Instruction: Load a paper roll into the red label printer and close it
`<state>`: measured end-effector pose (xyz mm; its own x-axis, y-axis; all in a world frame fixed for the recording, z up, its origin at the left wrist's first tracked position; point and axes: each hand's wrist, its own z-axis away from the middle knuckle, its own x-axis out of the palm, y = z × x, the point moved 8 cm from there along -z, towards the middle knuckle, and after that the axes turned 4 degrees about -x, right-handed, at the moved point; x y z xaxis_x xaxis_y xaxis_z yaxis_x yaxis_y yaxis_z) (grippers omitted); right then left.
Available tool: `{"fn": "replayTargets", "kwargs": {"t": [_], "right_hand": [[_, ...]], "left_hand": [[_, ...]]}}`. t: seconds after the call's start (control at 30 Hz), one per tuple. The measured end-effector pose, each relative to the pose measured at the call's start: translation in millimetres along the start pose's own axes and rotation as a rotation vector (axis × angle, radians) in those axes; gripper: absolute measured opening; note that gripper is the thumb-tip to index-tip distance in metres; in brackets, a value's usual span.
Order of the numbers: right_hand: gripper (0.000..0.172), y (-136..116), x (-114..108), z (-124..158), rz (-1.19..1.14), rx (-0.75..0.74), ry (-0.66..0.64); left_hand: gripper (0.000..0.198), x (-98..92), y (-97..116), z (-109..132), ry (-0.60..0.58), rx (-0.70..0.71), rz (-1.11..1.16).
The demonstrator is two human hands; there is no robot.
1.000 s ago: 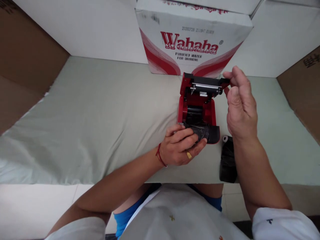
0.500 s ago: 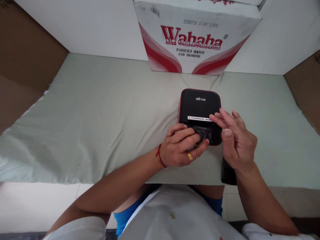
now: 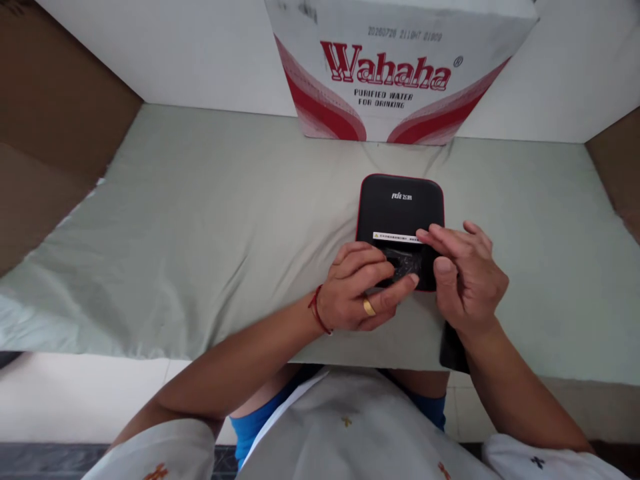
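Observation:
A small black printer with red sides lies on the pale green cloth, its lid down. My left hand, with a gold ring and a red wrist string, curls around the printer's near left corner, gripping it and a crinkled dark strip at the front. My right hand rests its stretched fingers on the lid's near right edge, next to a white label. A black object lies at the table's front edge, mostly hidden under my right wrist.
A white and red "Wahaha" water carton stands against the white back wall just behind the printer. Brown cardboard flanks the left side and more the right. The cloth-covered table ends at a front edge near my body.
One second ago the lid stood open, held by my right hand. It came down, and my right hand now rests on the shut lid. My left hand kept its grip.

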<state>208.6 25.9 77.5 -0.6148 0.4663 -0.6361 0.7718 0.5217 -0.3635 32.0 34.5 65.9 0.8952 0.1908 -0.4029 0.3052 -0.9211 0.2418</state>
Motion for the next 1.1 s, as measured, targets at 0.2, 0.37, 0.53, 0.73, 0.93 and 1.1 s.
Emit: {"fn": "replayTargets", "kwargs": {"t": [0.2,0.37,0.53,0.73,0.93,1.1], "right_hand": [[0.038,-10,4,8,-0.021,-0.104,-0.077],[0.032,-10,-1,10,-0.074,-0.119,-0.044],[0.032,-16,-7,14,-0.090,-0.179,0.009],[0.030,-21,-13,15,-0.028,-0.193,0.077],[0.034,-20,-11,13,-0.074,-0.211,0.046],[0.031,-20,-10,12,-0.085,-0.206,0.042]], "left_hand": [[0.042,-22.1,-44,7,0.164,-0.343,0.126],[0.063,-1.3,-104,35,0.109,-0.799,0.456],[0.096,25.2,-110,39,-0.038,-0.834,0.802],[0.105,34.0,-104,36,-0.084,-0.868,0.948],[0.107,40.3,-111,38,-0.102,-0.904,1.012],[0.110,43.8,-110,37,-0.116,-0.907,1.065]]}}
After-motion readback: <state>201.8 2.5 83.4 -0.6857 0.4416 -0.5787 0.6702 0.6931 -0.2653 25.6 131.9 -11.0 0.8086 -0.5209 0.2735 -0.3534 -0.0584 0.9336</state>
